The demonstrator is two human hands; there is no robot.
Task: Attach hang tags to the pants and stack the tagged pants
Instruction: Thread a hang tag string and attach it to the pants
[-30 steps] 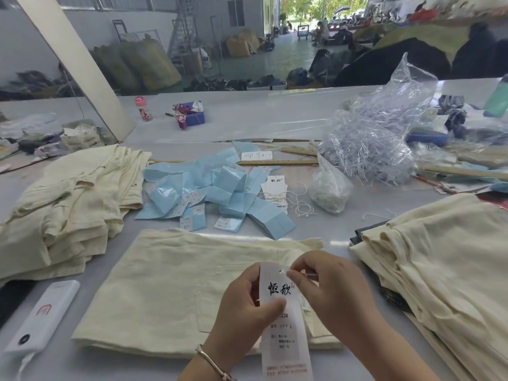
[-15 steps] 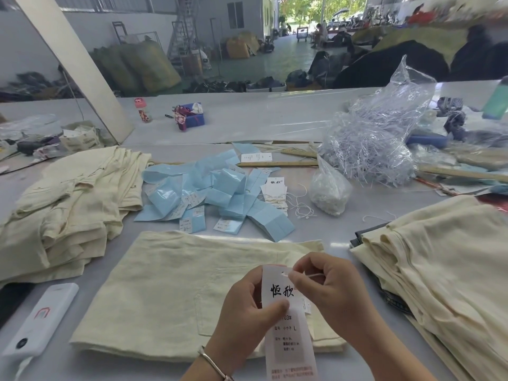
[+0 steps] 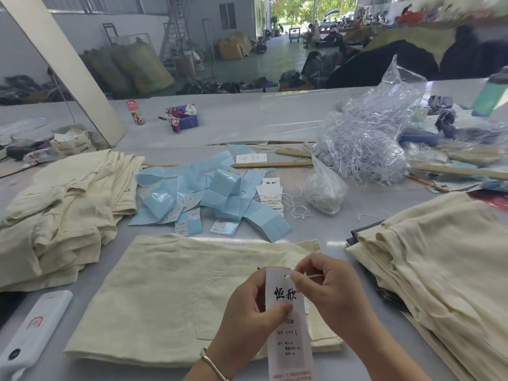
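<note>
The left hand grips a white hang tag upright, thumb pressed on its face. Just beside it, the right hand pinches a thin white string at the tag's top hole. Beneath both hands, cream pants lie flat on the tabletop.

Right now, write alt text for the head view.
The left hand pinches a white hang tag while the right hand pinches a thin string at the tag's hole, above folded cream pants on a grey table; more cream pants are piled on both sides.
</note>
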